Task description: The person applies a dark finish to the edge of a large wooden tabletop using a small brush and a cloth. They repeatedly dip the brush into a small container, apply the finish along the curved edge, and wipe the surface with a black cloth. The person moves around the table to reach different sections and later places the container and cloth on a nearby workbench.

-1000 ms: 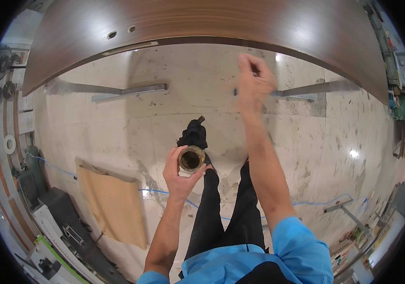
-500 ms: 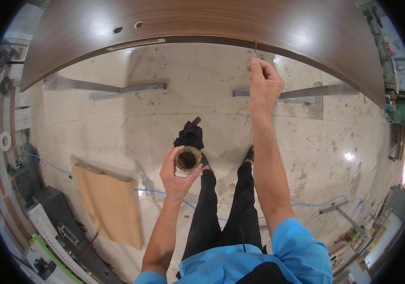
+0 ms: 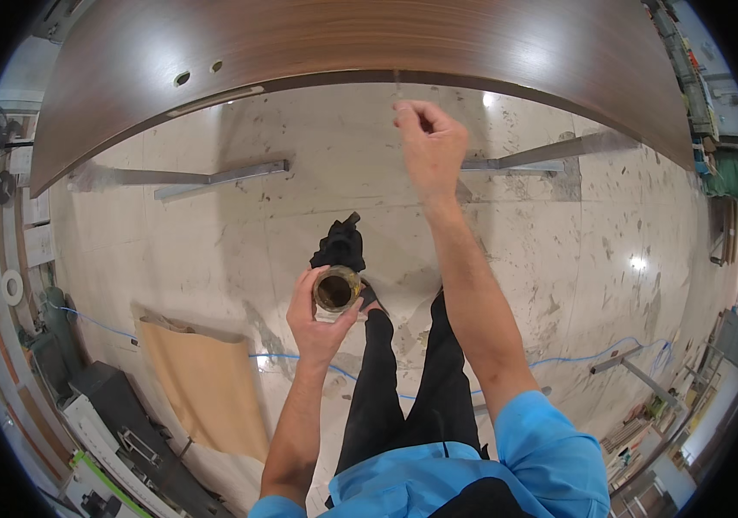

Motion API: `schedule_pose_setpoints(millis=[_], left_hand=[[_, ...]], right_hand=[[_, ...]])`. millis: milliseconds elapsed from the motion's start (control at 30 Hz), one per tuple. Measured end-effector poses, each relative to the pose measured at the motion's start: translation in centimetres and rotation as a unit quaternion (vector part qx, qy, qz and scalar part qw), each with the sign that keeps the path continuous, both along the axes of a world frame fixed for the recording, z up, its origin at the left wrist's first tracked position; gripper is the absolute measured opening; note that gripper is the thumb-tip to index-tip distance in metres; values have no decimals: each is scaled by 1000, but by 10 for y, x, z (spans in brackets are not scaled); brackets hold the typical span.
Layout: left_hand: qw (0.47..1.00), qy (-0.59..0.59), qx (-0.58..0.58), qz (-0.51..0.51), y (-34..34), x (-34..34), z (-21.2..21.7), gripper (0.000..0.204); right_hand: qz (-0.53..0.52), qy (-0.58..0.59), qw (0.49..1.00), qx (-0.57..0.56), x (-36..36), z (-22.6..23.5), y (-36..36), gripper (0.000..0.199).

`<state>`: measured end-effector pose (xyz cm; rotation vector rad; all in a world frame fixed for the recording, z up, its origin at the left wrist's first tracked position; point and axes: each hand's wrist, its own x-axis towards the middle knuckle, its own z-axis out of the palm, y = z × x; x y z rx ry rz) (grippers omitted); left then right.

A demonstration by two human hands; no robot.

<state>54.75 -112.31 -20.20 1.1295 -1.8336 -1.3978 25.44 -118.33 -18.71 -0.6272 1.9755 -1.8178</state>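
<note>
My left hand (image 3: 310, 321) is wrapped round a glass jar (image 3: 337, 290), held upright in front of my legs, with something dark inside. Stretched far forward, my right hand (image 3: 435, 148) pinches a slim, brush-like stick (image 3: 398, 86). Its tip meets the dark front edge of a brown wood-grain tabletop (image 3: 473, 43); the stick is small and blurred, so its exact kind is unclear. Two holes pierce the tabletop towards the left, and a pale strip (image 3: 214, 101) lies along the edge near them.
Grey metal legs (image 3: 222, 177) stretch across the floor under the tabletop. A black object (image 3: 340, 244) is on the floor just beyond the jar. A tan sheet (image 3: 201, 380) lies at the left, with a blue hose (image 3: 550, 359) running behind my legs.
My right hand has moved left along the tabletop edge with the brush-like stick. The left hand still holds the jar, almost in the same place. The view has shifted slightly.
</note>
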Motion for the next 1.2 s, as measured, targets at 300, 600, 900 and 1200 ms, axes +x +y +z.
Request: schedule_pose_setpoints(millis=[300, 600, 900, 1200], left_hand=[[1000, -12, -11, 3, 2, -5, 0, 72], [998, 22, 26, 50, -3, 7, -4, 73], [997, 16, 8, 70, -14, 29, -8, 74], [996, 3, 2, 85, -23, 48, -11, 72]], right_hand=[[-136, 6, 990, -23, 1, -4, -9, 14], [-150, 40, 988, -25, 32, -11, -37, 13], [-31, 31, 998, -41, 65, -16, -69, 12], [-23, 44, 997, -51, 82, -21, -94, 12]])
